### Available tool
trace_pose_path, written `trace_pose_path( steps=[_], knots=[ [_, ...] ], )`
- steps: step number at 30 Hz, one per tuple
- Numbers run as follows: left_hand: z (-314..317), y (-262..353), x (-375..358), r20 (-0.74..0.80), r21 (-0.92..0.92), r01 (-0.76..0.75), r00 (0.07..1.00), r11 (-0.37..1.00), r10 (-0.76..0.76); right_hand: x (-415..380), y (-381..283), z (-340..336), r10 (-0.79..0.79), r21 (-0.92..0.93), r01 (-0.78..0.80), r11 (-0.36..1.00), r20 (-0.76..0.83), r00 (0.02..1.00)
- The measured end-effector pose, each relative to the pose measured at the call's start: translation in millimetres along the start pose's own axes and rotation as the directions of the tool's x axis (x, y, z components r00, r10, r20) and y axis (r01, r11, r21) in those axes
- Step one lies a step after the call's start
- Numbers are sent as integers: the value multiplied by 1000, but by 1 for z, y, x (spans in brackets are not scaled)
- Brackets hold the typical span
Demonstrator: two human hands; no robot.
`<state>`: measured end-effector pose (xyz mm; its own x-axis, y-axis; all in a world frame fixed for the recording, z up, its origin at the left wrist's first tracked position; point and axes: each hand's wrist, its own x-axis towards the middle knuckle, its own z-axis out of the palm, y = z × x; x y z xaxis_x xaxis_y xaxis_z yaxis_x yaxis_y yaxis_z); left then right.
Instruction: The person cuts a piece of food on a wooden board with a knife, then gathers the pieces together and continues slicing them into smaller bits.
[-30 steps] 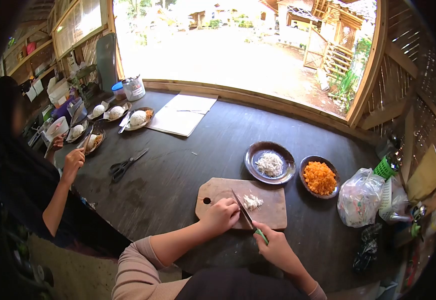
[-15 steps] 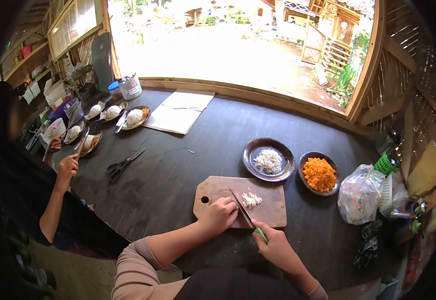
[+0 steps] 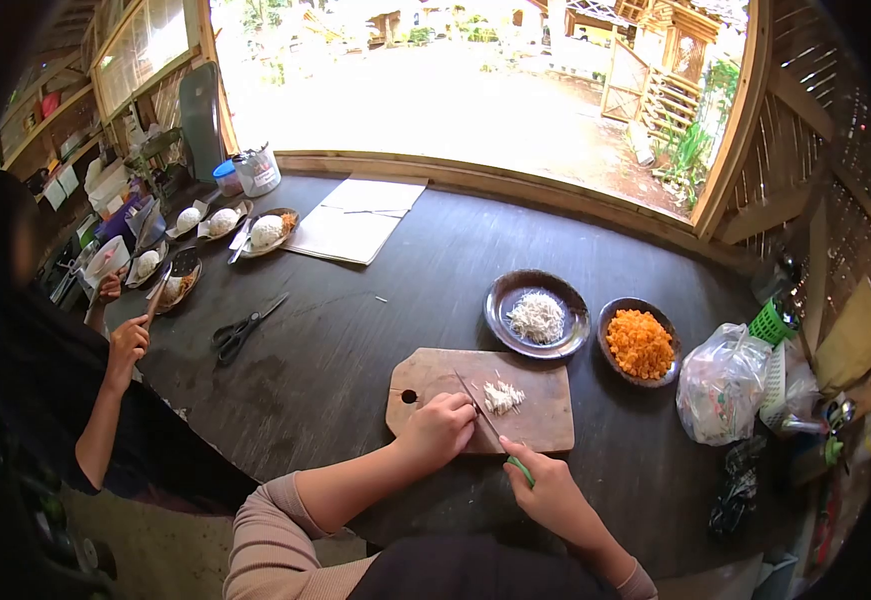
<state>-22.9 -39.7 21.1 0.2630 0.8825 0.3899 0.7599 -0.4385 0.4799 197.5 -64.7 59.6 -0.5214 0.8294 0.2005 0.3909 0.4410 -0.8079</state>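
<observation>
My right hand (image 3: 546,490) is closed round the green handle of a knife (image 3: 481,408). The blade lies over the wooden cutting board (image 3: 426,385), close beside the fingertips of my left hand (image 3: 441,428). Those left fingers are curled and pressed down on the board; what they hold is hidden beneath them. To the right of the blade sits a small heap of white shredded food (image 3: 503,397). Just beyond the board, a dark plate (image 3: 499,335) carries more white shreds (image 3: 537,317). A dark bowl (image 3: 656,382) beside it is filled with chopped orange food (image 3: 640,343).
Scissors (image 3: 246,330) lie left of the board. Paper sheets (image 3: 356,225) are on the table near the window. Plates of rice (image 3: 266,232) stand at the left, where another person's hand (image 3: 128,350) holds a utensil. Plastic bags (image 3: 721,390) sit at the right.
The knife blade has tilted slightly and shifted a little at the fingertips. Both my hands stay almost in place. The other person's hand at the left has moved slightly down.
</observation>
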Motion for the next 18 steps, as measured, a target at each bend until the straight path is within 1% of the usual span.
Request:
trace_pose_path(
  steps=[7,9,13,15,18],
  knots=[
    [1,0,0,-10,-18,8,1000,1000,-8,0,-1,-1,15,0,-15,1000,12,1000],
    [1,-1,0,-18,-5,-6,1000,1000,6,1,-3,-3,83,-27,-81,996,45,996],
    [1,-1,1,-3,-16,5,1000,1000,-5,5,3,-2,100,-1,-100,995,57,993],
    [0,-1,1,6,-15,13,1000,1000,-13,8,13,6,9,33,-9,999,-6,1000],
    [0,-1,2,6,-5,-3,1000,1000,3,12,17,13,-18,-2,18,1000,-32,999]
  ],
)
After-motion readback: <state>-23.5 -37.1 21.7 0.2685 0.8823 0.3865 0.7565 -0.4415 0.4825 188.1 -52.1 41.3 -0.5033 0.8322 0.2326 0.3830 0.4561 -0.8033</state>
